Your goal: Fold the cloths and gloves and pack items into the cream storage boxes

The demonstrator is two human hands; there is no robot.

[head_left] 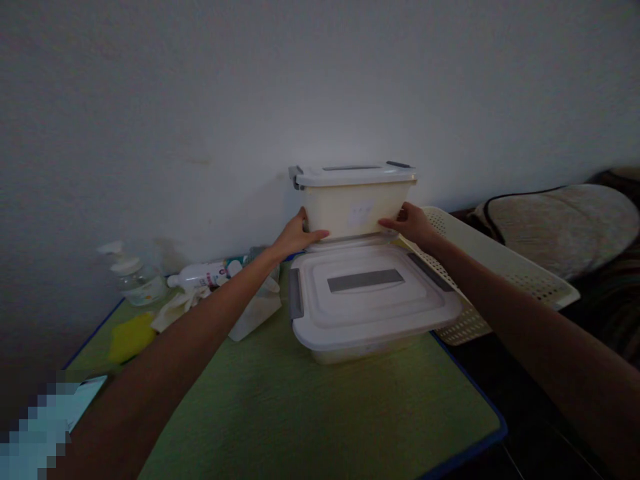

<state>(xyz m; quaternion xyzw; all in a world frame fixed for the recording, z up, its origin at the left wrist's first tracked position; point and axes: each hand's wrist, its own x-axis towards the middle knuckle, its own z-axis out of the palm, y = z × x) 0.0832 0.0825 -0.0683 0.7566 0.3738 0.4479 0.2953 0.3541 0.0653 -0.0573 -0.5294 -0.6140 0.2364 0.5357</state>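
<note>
A small cream storage box with a white lid and grey clips sits on top of a larger flat white box with a grey handle strip. My left hand grips the small box at its lower left corner. My right hand grips its lower right side. Both boxes stand near the wall on a green table with a blue edge.
A cream perforated basket lies tilted to the right of the boxes. Left of them are a pump bottle, a lying white bottle, a white cloth and a yellow sponge. A cushion is at far right.
</note>
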